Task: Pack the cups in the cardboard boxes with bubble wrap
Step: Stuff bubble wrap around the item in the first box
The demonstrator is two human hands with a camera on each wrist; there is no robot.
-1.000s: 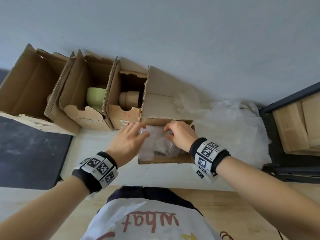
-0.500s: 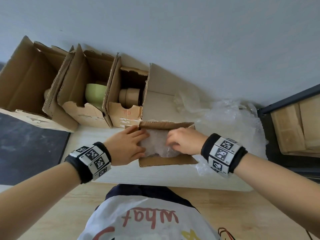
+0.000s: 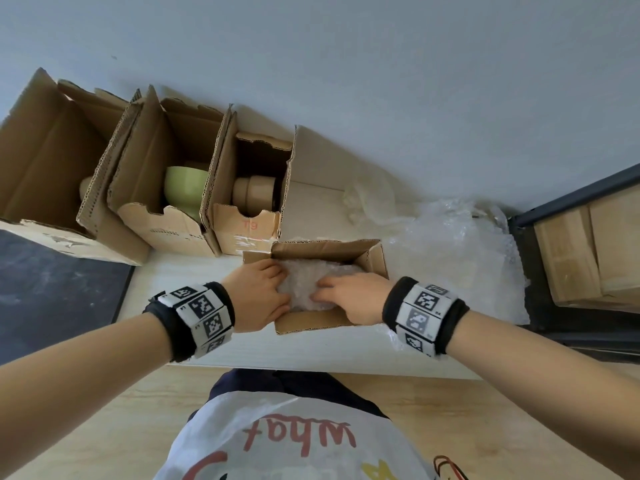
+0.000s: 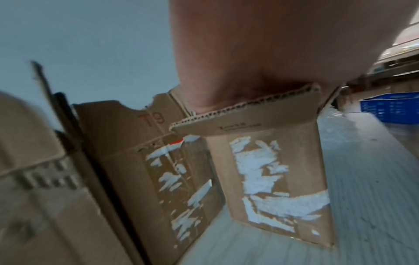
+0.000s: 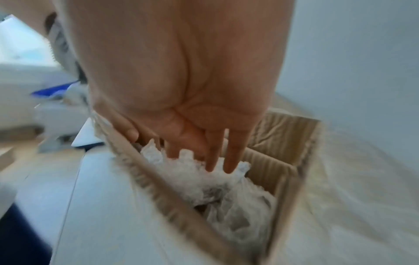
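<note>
A small open cardboard box (image 3: 311, 323) stands at the table's front edge. Inside lies a bundle of bubble wrap (image 3: 306, 282); the cup in it is hidden. My left hand (image 3: 265, 292) reaches over the box's left rim, fingers down on the bundle. In the left wrist view only the palm (image 4: 249, 62) shows above the box's flap (image 4: 272, 170). My right hand (image 3: 341, 294) comes in from the right. Its straight fingers (image 5: 231, 161) press into the wrap (image 5: 215, 182) between the box walls (image 5: 267, 161).
Three open boxes stand along the wall at back left; one holds a green cup (image 3: 183, 188), one a tan cup (image 3: 254, 192). Loose bubble wrap (image 3: 457, 258) is heaped right of the box. A dark shelf (image 3: 571, 209) stands right, a black mat (image 3: 59, 289) left.
Both hands have sunk lower into the small box and pushed the wrapped bundle down, so it now sits below the rim.
</note>
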